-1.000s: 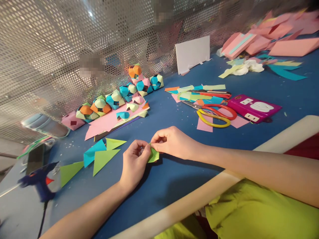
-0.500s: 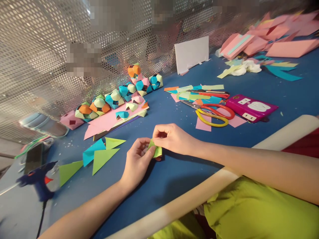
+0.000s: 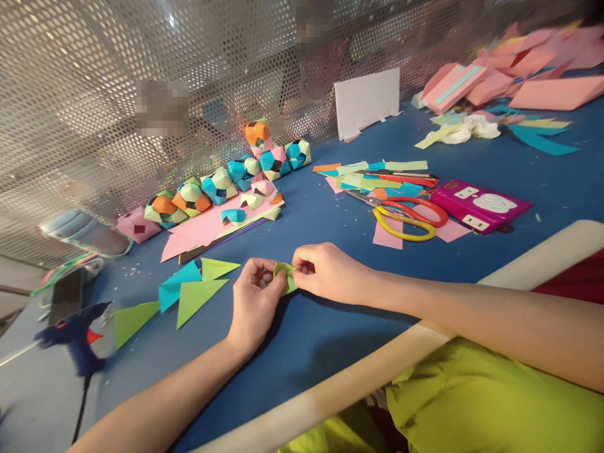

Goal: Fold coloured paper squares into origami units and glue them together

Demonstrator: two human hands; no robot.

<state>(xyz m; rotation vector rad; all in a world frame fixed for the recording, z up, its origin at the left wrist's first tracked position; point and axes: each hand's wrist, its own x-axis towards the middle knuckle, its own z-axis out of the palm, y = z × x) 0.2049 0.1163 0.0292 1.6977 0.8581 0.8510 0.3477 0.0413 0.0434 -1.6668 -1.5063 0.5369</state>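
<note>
Between my two hands is a small folded piece of green paper (image 3: 285,277), held just above the blue table (image 3: 340,352). My left hand (image 3: 255,299) pinches it from the left with thumb and fingers. On its right edge, the thumb and fingertips of my right hand (image 3: 325,270) close on the paper. Part of the fold is hidden behind my fingers. Left of my hands lie a green paper triangle (image 3: 195,302), a blue folded paper (image 3: 177,286) and further green triangles (image 3: 136,321).
Scissors (image 3: 406,220) lie among paper strips beside a purple power adapter (image 3: 479,204). Several folded paper balls (image 3: 219,187) line the mesh panel (image 3: 117,56). A glue gun (image 3: 78,336), phone (image 3: 68,296) and cup (image 3: 85,231) stand left; pink paper pieces (image 3: 557,93) heap at far right.
The green paper has shifted slightly left and turned in my hands. My right hand has lowered a little, its fingertips now at the paper's right edge instead of its top.
</note>
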